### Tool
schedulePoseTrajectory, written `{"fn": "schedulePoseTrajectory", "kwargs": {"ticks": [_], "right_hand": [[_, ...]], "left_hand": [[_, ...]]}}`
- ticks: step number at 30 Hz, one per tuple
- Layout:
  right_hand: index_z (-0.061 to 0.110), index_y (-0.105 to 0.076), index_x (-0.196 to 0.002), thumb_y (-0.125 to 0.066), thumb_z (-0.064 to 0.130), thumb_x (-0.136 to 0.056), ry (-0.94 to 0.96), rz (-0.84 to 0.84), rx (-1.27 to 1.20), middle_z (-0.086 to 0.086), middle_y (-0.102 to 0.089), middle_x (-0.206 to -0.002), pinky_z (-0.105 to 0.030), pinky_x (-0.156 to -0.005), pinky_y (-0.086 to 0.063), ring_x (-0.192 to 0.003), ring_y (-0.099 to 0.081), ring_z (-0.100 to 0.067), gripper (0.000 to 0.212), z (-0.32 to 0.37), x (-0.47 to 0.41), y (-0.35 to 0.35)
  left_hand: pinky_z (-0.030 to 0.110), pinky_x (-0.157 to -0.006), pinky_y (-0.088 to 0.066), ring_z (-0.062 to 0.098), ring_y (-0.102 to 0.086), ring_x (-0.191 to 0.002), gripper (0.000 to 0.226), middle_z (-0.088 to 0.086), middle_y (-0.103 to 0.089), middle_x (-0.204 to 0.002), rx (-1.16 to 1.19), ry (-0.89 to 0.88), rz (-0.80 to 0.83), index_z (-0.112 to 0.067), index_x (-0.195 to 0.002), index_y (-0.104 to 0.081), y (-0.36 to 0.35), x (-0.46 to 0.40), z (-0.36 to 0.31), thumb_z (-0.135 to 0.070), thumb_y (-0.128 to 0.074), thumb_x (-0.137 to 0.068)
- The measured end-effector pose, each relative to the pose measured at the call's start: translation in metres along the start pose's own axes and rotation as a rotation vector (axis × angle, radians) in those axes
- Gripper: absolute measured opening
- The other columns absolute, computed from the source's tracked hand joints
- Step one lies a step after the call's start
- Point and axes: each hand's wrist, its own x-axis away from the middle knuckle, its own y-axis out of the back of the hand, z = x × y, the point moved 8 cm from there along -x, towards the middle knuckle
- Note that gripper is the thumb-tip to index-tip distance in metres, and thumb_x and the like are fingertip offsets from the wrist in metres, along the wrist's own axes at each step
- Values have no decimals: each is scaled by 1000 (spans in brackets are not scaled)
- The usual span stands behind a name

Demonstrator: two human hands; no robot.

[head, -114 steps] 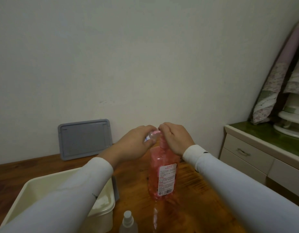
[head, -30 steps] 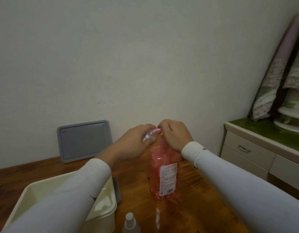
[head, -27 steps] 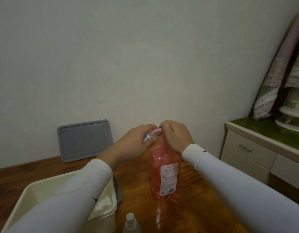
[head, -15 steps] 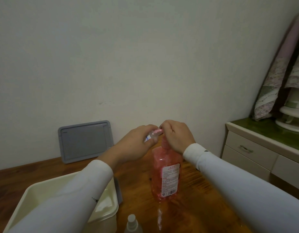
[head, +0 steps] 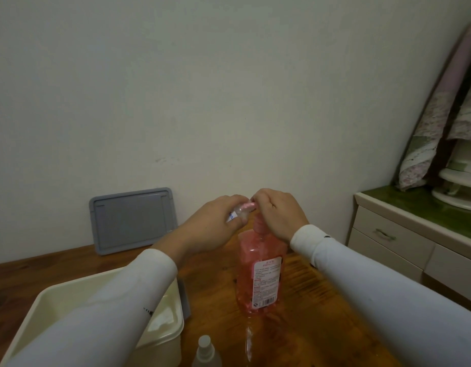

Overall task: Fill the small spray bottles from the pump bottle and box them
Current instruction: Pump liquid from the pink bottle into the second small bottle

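the left hand [head: 210, 229] is gripping a small spray bottle [head: 235, 213] tilted on its side, its long axis running rightward so the mouth is meeting the pink spout [head: 249, 206]. the right hand [head: 279, 213] is curling over the pump bottle [head: 260, 274], which is standing mid-table, right of the cream box [head: 173, 327].

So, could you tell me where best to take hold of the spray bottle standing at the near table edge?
Probably round the spray bottle's body below its narrow white cap, coming from the right: it stands upright, with the cream box close on its left.
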Motion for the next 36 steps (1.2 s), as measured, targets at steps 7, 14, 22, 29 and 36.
{"fn": "schedulePoseTrajectory", "kwargs": {"ticks": [7, 14, 22, 29, 36], "right_hand": [[9, -63, -80, -28, 29, -88, -11, 2, -10, -1, -62, -75, -39, -74, -46, -79, -56, -24, 41, -5, 4, -8], [10, -64, -83, -32, 26, -93, -24, 0, -12, -3, -67, -78, -38, -76, -46, -81, -57, -23, 37, -3, 2, -2], [11, -63, -82, -25, 36, -82, -19, -6, -35, -6, -65, -83, -39, -75, -47, -81, -57, -23, 45, 1, -1, 1], [11, -66, -102, -37, 27, -98, 20, -11, -64, -5, -66, -100, -35, -86, -44, -96, -55, -18, 33, 6, 2, 8], [1, -62, -100, -35, 26, -98, 32, -20, -57, -13, -65, -100, -41, -88, -45, -96, -55, -25, 37, 19, 2, 19]], "left_hand": [[25, -89, -41, 12, -52, -108, 38, -4, -55, -128, 11, 14, 6, -29, -135, -44, -7, 1, 5, -36, -47, -98], [25, -87, -43, 11, -52, -105, 36, -5, -56, -126, 22, 4, 7, -30, -133, -45, -3, 1, 2, -36, -47, -98], [13, -74, -37, 8, -51, -100, 36, -8, -56, -124, 63, 6, -7, -31, -132, -46, 2, 1, 3, -38, -47, -97], [12, -68, -42, 10, -55, -97, 36, -8, -57, -119, 136, 57, -20, -32, -128, -48, 2, 4, 11, -40, -52, -94], [10, -56, -46, 12, -58, -92, 35, -8, -55, -112, 153, 137, 15, -36, -124, -46, -4, 11, 19, -37, -58, -91]]}}
